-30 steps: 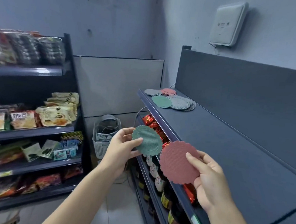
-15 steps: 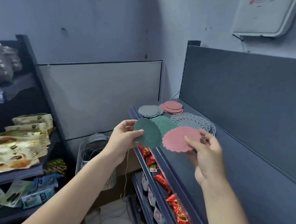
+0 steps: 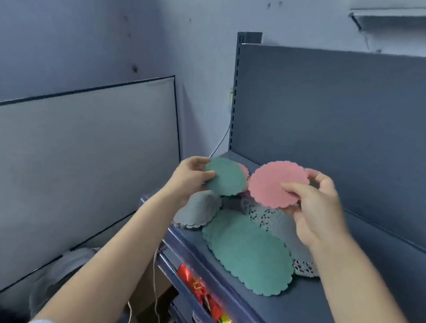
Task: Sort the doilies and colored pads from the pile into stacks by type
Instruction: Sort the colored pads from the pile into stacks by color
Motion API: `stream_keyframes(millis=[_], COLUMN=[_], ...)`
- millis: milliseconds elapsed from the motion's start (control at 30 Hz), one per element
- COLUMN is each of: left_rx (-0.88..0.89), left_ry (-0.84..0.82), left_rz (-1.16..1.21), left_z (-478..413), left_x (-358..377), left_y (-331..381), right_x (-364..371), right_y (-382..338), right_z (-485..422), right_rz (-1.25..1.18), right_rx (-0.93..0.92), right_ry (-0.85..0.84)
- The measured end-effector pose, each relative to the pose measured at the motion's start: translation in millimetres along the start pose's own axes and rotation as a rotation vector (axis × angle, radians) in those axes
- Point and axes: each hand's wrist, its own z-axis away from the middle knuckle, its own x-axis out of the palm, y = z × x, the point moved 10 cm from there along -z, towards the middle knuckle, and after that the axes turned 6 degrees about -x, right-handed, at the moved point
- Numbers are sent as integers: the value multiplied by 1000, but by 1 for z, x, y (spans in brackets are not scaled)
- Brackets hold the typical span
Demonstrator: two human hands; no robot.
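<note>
Pink pad, green pad now held closer, above stacks.

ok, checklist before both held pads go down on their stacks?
1. Left hand grips the round green scalloped pad: ok.
2. Right hand pinches the round pink scalloped pad: ok.
3. Green pad stack on the dark shelf is in view with its top uncovered: ok.
4. Pink pad stack is mostly hidden behind the held pads: cannot tell.
5. One pad per hand: cannot tell, since the edges show no layers.
6. Stacks kept apart: not ok. The green pad stack overlaps the white lace doilies.
</note>
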Motion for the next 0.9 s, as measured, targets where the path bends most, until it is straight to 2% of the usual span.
stream_keyframes(millis=[67,167,233,400,567,633,700,767,833,900], left_rx=[2,211,314,413,607,619,471,356,311,273], left_ry=[-137,-229,-323,-492,-475,-567,-704,-755,-793,-845], left_rz=[-229,-739,-933,-998,-1112,-1039,-765,-541,-435,-426], left_z=[-41,-85,-100,-109,-90,-67,-36,-6,18,39], left_x=[16,31,43,56,47,44,35,27,25,27], left_y=[4,14,11,4,11,17,25,32,31,23], right_x=[18,46,57,64,74,78,77,70,59,46], right_y=[-10,-13,-2,38,55,54,53,51,50,50], right_z=[-19,-37,-44,-44,-29,-17,-2,14,32,53], right_rz=[43,133,128,167,195,184,156,132,139,198], right_rx=[-91,-180,-165,-101,-94,-97,-105,-115,-135,-165], right_ry=[64,152,215,320,322,283,242,230,252,287])
